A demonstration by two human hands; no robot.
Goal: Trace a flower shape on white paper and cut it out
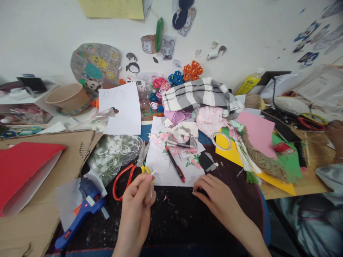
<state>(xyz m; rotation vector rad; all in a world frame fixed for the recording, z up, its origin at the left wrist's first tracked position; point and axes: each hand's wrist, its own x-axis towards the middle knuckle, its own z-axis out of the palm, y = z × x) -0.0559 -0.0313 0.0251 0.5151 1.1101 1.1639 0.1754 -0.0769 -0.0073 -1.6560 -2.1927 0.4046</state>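
My left hand [139, 194] pinches a thin white strip [152, 184] that hangs down beside its fingers. My right hand [214, 196] is over the dark table, fingertips pressed together; what they hold, if anything, is too small to make out. Between and beyond the hands, a white paper sheet [174, 180] bears fabric and paper scraps [184, 137], a white cut piece [160, 165] and a red-and-black pen [174, 164]. Scissors with red and yellow handles [125, 178] lie just left of my left hand, blades pointing away. A dark grey cut piece [207, 161] sits beyond my right hand.
A blue glue gun [83, 214] lies at left, near cardboard [34, 178] with red paper [24, 167]. A bag of white-and-green material [112, 157] is behind the scissors. At right are a tape roll [222, 141], twine [259, 157], coloured sheets [257, 134] and a person's hand [336, 137].
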